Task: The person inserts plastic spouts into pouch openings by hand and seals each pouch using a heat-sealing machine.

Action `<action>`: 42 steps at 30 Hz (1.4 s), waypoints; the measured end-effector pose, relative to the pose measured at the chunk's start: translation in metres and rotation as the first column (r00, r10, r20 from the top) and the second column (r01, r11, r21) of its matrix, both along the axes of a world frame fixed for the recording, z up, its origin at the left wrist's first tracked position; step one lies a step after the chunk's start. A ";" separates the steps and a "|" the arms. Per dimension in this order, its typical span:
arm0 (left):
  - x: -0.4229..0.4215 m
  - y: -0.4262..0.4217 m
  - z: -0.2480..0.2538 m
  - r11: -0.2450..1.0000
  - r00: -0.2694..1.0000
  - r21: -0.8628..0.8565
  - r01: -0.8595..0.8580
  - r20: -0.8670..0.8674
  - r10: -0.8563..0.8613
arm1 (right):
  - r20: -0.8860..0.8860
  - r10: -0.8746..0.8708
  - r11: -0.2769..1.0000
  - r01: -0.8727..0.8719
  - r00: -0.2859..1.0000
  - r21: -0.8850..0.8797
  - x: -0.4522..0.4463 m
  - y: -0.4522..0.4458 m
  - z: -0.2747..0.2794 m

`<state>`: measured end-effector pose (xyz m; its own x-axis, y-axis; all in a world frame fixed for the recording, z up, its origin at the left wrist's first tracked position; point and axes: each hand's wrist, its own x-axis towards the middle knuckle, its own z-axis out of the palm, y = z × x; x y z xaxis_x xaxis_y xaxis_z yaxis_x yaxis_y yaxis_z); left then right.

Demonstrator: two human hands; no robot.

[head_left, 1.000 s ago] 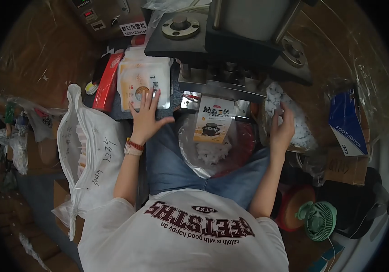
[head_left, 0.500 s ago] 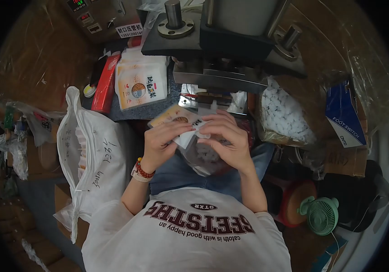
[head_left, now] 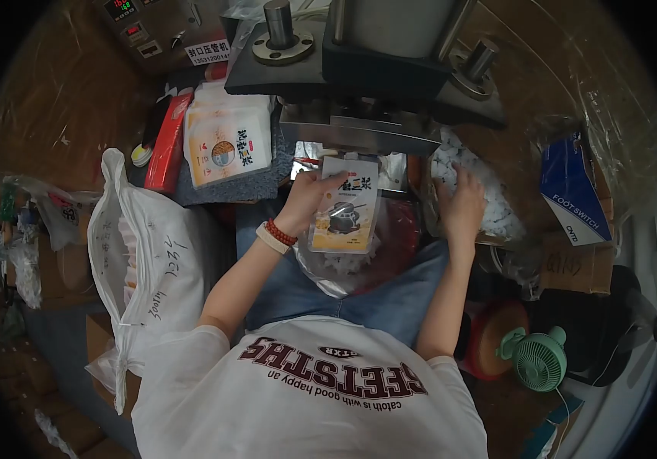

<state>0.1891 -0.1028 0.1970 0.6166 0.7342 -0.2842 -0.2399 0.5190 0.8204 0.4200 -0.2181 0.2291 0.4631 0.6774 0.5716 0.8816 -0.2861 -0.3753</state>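
My left hand (head_left: 307,200) pinches the upper left edge of a printed plastic pouch (head_left: 342,228), yellow and white with a dark pot on it. The pouch's top end lies just in front of the metal jaws (head_left: 363,131) of a press. My right hand (head_left: 462,205) reaches over a box of small white plastic pieces (head_left: 500,200), fingers apart and among or just above the pieces. Whether its fingertips touch one cannot be made out. Below the pouch, a clear bag with white pieces (head_left: 347,264) rests between my legs.
A stack of printed pouches (head_left: 225,145) lies on the worktop to the left, beside a red box (head_left: 167,145). An open white woven sack (head_left: 167,268) stands at my left. A blue foot-switch box (head_left: 573,191) and a green fan (head_left: 539,359) are at right.
My right hand has left the pouch and moved right to the box of white pieces. My left hand now holds the pouch alone, turned upright near the press jaws.
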 end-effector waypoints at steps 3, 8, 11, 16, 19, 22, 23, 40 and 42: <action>0.004 0.002 -0.003 1.000 1.000 -0.022 0.006 -0.017 -0.006 | 0.087 -0.044 0.987 0.057 0.995 -0.152 0.010 0.011 -0.026; -0.025 0.016 0.012 0.903 0.891 0.423 0.076 -0.435 0.129 | 0.050 0.026 0.977 -0.014 0.998 -0.214 0.014 0.004 -0.028; -0.070 0.028 0.009 0.217 0.177 0.820 0.530 -0.357 0.917 | -0.062 0.067 0.974 -0.079 0.996 -0.211 0.016 -0.001 -0.026; -0.131 0.012 -0.020 0.117 0.369 0.718 0.687 -0.483 0.794 | -0.068 -0.025 0.999 0.026 0.997 0.021 0.003 -0.001 -0.004; -0.136 -0.001 -0.013 0.055 0.530 0.833 0.551 -0.400 0.748 | 0.044 -0.003 0.981 0.012 0.999 -0.194 0.008 -0.009 -0.006; -0.130 -0.005 -0.009 0.237 0.583 0.893 0.382 -0.432 0.688 | 0.098 0.049 0.944 -0.014 0.994 -0.329 0.016 0.007 -0.013; -0.124 -0.009 -0.006 0.234 0.591 0.894 0.383 -0.432 0.681 | 0.106 0.066 0.938 -0.026 0.992 -0.344 0.017 0.010 -0.015; -0.082 -0.047 0.035 0.173 0.778 0.980 0.101 -0.186 0.600 | -0.297 0.332 0.939 -0.282 0.895 0.199 -0.014 -0.013 0.020; -0.079 -0.049 0.036 0.161 0.784 0.980 0.115 -0.189 0.592 | -0.523 0.567 0.823 -0.443 0.636 0.355 -0.048 -0.025 0.037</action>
<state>0.1098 -0.1516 0.2331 0.3944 0.7073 0.5866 0.3724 -0.7066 0.6017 0.3724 -0.2434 0.2665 0.3560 0.8238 0.4412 0.4503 0.2626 -0.8534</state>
